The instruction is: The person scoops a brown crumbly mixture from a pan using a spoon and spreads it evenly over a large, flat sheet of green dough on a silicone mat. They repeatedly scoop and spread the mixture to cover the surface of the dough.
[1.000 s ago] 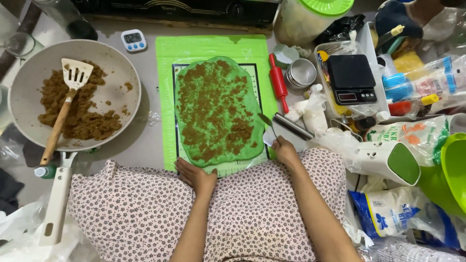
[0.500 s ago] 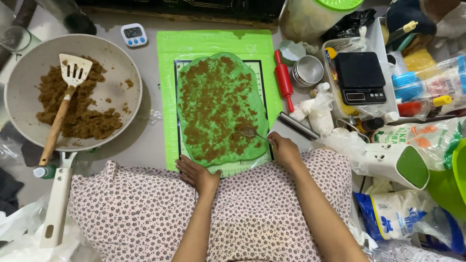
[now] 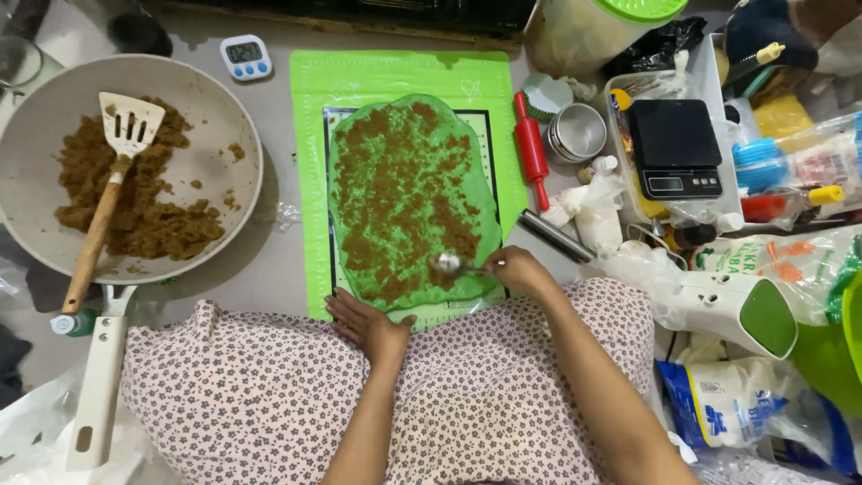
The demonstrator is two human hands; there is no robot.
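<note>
A sheet of green dough lies on a bright green baking mat, covered with brown crumbly filling. My right hand grips a metal spoon, its bowl resting on the dough's near right part. My left hand lies flat with fingers apart on the mat's near edge, just below the dough. My lap in a flowered cloth fills the bottom of the view.
A white pan at left holds more brown filling and a white slotted spatula. A small timer sits behind it. Right of the mat: red rolling pin, metal cup, black kitchen scale, bags and bottles.
My right hand moved left and inward, bringing the spoon from the dough's right edge onto its near right part. My left hand stayed at the mat's near edge.
</note>
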